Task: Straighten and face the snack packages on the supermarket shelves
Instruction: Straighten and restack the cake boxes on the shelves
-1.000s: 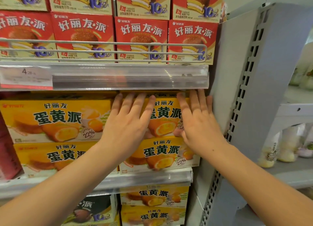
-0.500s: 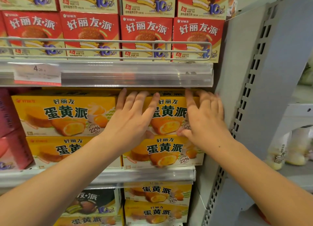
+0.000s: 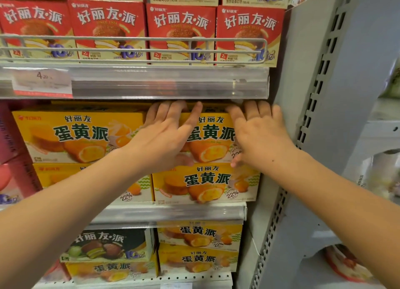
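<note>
Hands, left (image 3: 166,137) and right (image 3: 257,135), press flat, fingers straight, gripping nothing, on upper yellow box (image 3: 214,137).

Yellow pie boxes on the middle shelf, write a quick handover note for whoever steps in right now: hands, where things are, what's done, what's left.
Left hand: open, fingers flat on the front of the upper right yellow pie box.
Right hand: open, flat on the same box's right end, beside the grey shelf upright.
That box sits on the lower right yellow box; another yellow two-box stack stands to its left.
Done: all visible boxes face forward.
Left: square the touched box with its neighbours, then check the bottom shelf boxes.
</note>
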